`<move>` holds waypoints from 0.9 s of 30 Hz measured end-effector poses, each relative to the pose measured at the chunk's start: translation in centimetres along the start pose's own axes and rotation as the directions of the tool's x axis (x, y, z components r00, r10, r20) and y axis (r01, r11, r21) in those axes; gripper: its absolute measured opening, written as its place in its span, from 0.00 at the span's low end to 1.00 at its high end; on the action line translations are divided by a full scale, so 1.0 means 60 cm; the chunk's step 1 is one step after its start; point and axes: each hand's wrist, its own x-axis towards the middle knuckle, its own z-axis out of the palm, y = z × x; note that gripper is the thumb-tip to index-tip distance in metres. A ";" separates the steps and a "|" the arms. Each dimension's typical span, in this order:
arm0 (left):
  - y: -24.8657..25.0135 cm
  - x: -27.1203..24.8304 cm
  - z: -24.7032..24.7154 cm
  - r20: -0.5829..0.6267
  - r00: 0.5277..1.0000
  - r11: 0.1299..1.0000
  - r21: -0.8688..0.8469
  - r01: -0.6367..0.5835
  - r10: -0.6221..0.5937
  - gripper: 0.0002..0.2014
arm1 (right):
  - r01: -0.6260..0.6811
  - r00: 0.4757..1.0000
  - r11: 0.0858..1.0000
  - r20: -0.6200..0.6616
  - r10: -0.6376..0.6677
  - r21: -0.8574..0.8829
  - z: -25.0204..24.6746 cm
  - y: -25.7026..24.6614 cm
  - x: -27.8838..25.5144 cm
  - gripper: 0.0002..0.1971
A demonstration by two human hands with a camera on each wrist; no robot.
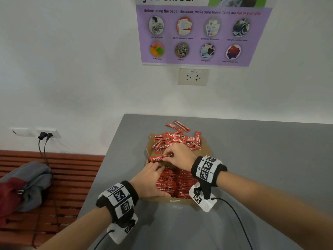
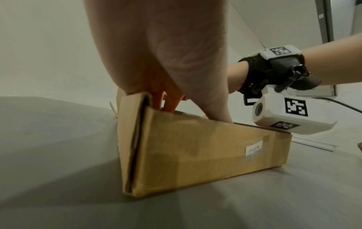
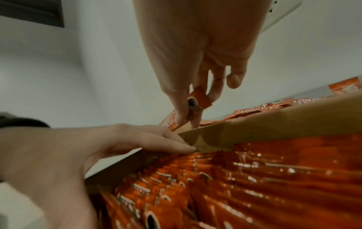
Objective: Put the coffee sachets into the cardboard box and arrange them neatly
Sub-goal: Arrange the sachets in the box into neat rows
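Cardboard box (image 2: 195,155) sat nearest me on the grey table (image 1: 270,150), and I was partway through filling it: packed sachets (image 3: 235,186) stood on edge in tight rows across its near part. My left hand (image 1: 149,179) lay over the left side of those rows, fingers fairly straight and reaching to the far wall, steadying the box rather than gripping anything. Just beyond it my right hand (image 1: 177,156) pinched one sachet (image 1: 158,158) between thumb and fingertips, holding it crosswise above the box's far edge, its free end pointing left. I judged the step to be carrying that one in; next it would need turning to match the rows and sliding down into whatever gap remained at the far end. Farther off, the loose pile (image 1: 177,139) lay jumbled on a flattened brown flap, with two strays past it near the wall.
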 end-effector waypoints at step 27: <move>-0.002 -0.003 0.005 -0.083 0.996 0.997 -0.071 -0.017 0.012 0.55 | 0.088 0.970 0.967 0.240 -0.029 -0.241 0.014 -0.034 0.052 0.04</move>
